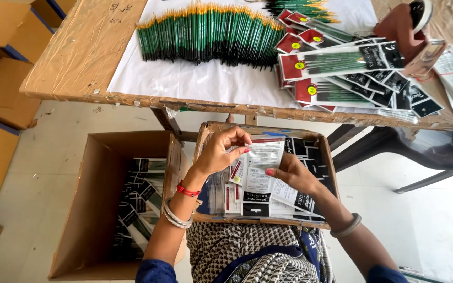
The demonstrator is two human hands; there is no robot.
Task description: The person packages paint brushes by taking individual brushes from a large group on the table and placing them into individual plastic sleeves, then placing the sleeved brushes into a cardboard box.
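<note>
White and clear, the flat packet sleeve (pixel 262 157) was pinched at its upper left edge by the closed fingers of the left hand (pixel 221 152), while the right hand (pixel 294 175) clamped its lower right side with thumb on top. Directly beneath both hands sat a cardboard tray (pixel 213 131) of similar black-and-white sleeves (pixel 268 202).

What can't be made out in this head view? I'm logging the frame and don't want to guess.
- Sleeve between left hand and right hand: whether it holds brushes cannot be told.
- Lap box: lower contents hidden by both hands and the top packets.
- Floor box: depth in shadow.
- Tape dispenser: cut by top edge.
- Brush row: too small to count.
</note>
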